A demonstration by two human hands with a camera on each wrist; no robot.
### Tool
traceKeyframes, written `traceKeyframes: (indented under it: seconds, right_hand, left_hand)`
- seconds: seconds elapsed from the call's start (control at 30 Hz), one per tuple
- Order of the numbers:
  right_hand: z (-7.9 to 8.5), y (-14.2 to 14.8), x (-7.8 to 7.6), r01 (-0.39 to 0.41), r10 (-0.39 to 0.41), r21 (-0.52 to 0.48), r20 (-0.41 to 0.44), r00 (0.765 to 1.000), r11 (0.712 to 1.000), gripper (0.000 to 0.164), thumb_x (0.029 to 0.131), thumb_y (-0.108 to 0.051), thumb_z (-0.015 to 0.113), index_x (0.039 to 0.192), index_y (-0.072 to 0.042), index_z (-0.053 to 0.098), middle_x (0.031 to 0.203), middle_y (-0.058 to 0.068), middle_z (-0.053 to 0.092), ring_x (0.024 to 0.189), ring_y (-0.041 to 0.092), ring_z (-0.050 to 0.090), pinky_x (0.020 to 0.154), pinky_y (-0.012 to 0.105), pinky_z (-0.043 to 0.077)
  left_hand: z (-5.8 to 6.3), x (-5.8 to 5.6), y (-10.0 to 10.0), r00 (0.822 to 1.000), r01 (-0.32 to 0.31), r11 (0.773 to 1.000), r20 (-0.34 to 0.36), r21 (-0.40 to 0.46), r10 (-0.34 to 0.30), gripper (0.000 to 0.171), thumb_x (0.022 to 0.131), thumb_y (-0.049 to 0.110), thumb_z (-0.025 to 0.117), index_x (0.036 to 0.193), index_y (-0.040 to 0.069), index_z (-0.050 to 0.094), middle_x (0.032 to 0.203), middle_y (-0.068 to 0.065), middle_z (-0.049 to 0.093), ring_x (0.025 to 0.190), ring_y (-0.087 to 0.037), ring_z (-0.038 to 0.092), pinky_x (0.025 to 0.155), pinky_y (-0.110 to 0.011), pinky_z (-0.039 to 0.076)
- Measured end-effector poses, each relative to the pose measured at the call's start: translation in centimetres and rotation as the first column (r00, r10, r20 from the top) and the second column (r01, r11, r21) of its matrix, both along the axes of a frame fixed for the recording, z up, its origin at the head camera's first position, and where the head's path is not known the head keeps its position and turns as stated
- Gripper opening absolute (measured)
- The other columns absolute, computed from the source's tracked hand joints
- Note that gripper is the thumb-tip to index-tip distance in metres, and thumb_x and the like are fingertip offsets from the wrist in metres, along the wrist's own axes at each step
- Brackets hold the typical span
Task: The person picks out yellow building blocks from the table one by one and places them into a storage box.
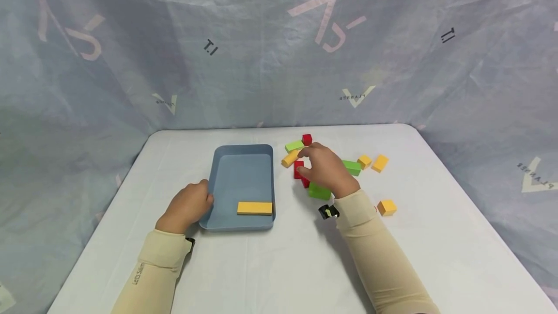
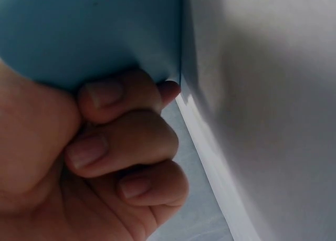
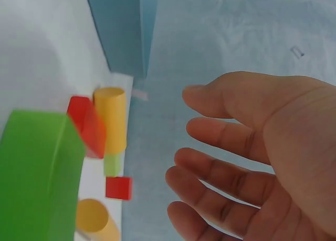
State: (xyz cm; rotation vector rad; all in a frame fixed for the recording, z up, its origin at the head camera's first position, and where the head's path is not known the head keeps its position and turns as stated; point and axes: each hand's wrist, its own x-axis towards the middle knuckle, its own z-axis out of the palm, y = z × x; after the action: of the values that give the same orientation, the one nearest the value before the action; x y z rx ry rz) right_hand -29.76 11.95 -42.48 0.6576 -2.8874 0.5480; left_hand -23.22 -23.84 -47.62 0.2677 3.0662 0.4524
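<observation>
A blue-grey tray (image 1: pixel 244 173) lies on the table, with a flat yellow block (image 1: pixel 255 208) along its near side. My left hand (image 1: pixel 186 206) grips the tray's left wall; in the left wrist view its fingers (image 2: pixel 134 144) curl against the blue plastic. Over the scattered toy blocks hovers my right hand (image 1: pixel 326 169), fingers relaxed and apart, holding nothing. Under and beside it are a red block (image 1: pixel 298 168), a yellow cylinder (image 1: pixel 289 159) and a green block (image 1: pixel 320 191). The right wrist view shows the same cylinder (image 3: pixel 110 120) apart from the fingertips.
Farther back are a light green block (image 1: pixel 294 146) and a red cube (image 1: pixel 307 139). Right of the hand lie another green block (image 1: pixel 352 167), a yellow piece (image 1: pixel 364 161), a yellow block (image 1: pixel 380 163) and a nearer yellow cube (image 1: pixel 387 207). Grey fabric (image 1: pixel 261 62) hangs behind the white table (image 1: pixel 261 275).
</observation>
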Motion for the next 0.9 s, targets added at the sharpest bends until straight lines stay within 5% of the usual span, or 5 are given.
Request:
traceKeyframes:
  seconds: [0.63, 0.9]
  right_hand:
    - [-1.9, 2.5, -1.8, 0.12, -0.118, -0.017, 0.066, 0.991, 0.993, 0.044, 0.08, -0.031, 0.072, 0.12, -0.015, 0.06, 0.134, 0.01, 0.042, 0.113, 0.03, 0.04, 0.092, 0.048, 0.044]
    - [-2.6, 3.2, -2.3, 0.156, -0.144, -0.06, 0.164, 0.976, 0.986, 0.065, 0.083, -0.032, 0.07, 0.139, -0.017, 0.042, 0.144, 0.012, 0.031, 0.122, 0.03, 0.034, 0.095, 0.053, 0.042]
  left_hand:
    - [-0.2, -0.1, 0.1, 1.0, 0.009, 1.0, -0.015, -0.004, -0.009, 0.016, 0.09, 0.012, 0.056, 0.092, -0.003, 0.055, 0.067, -0.008, 0.057, 0.053, -0.016, 0.05, 0.05, -0.037, 0.046]
    - [-0.2, -0.2, 0.0, 1.0, 0.002, 1.0, -0.005, -0.008, -0.002, 0.013, 0.09, 0.012, 0.055, 0.089, -0.001, 0.054, 0.064, -0.006, 0.054, 0.052, -0.016, 0.049, 0.049, -0.036, 0.045]
